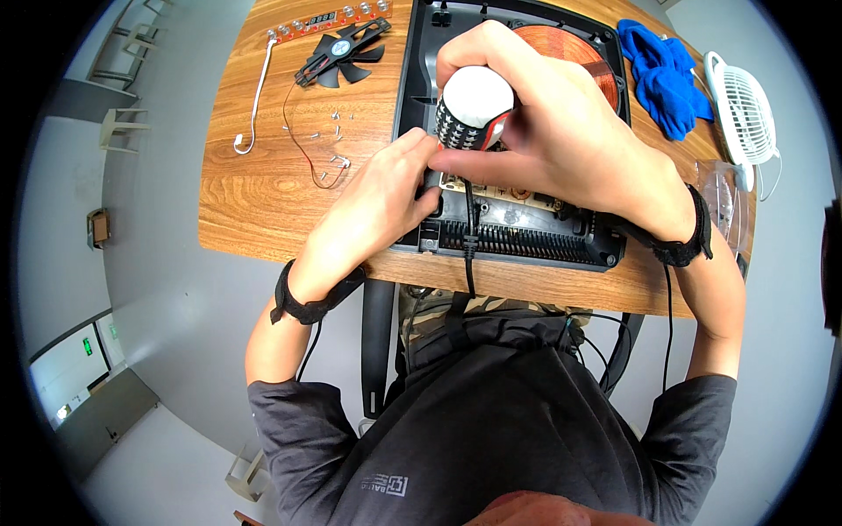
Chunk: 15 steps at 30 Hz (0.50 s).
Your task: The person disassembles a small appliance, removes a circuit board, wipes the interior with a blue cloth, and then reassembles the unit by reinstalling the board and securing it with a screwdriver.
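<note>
An opened black induction cooker housing (605, 254) lies on the table, with a copper coil (574, 57) at its far right and a circuit board (500, 188) in its near half. My right hand (570, 123) is closed around a thick-handled screwdriver (478, 92) with a white top and a black, star-patterned side. It is held upright over the board; its tip is hidden. My left hand (381, 193) reaches over the housing's left wall. Its fingers are bent together beside the screwdriver's lower end, and what they grip is hidden. A black cord (470, 241) crosses the housing's near edge.
Left of the housing lie a black fan (342, 53) with a thin wire, several loose screws (338, 131), and an orange button board (329, 19) with a white cable (256, 101). To the right are a blue cloth (662, 79), a small white fan (741, 110) and clear plastic bags (724, 197).
</note>
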{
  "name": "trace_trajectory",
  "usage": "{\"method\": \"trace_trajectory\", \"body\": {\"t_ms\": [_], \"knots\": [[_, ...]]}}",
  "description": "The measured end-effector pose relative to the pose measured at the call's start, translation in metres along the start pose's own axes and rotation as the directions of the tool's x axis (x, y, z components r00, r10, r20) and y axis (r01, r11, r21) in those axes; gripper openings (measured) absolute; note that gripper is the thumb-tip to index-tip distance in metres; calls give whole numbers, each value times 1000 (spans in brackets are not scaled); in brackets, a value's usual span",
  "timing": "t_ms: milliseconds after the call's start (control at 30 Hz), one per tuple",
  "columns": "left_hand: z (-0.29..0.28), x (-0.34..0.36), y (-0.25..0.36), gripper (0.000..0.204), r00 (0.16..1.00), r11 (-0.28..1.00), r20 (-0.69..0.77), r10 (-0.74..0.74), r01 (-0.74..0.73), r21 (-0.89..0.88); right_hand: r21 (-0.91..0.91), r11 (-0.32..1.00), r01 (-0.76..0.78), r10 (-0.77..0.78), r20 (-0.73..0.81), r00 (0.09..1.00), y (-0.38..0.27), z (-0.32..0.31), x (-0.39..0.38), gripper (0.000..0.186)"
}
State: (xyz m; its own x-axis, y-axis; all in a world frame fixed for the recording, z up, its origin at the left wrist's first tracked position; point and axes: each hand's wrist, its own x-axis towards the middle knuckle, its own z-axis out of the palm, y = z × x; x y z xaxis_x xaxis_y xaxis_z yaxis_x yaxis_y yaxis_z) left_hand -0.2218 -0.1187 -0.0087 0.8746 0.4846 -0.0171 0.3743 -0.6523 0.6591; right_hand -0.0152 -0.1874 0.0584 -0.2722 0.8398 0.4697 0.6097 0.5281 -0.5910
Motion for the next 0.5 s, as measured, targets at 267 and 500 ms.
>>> {"method": "trace_trajectory", "body": {"t_ms": [267, 500], "knots": [[0, 0, -1, 31, 1000, 1000, 16, -3, 3, 17, -3, 1000, -18, 18, 26, 1000, -2, -1, 1, 50], [6, -4, -7, 38, 1000, 1000, -13, -17, 17, -15, -47, 994, 97, -94, 64, 994, -7, 3, 10, 48]]}}
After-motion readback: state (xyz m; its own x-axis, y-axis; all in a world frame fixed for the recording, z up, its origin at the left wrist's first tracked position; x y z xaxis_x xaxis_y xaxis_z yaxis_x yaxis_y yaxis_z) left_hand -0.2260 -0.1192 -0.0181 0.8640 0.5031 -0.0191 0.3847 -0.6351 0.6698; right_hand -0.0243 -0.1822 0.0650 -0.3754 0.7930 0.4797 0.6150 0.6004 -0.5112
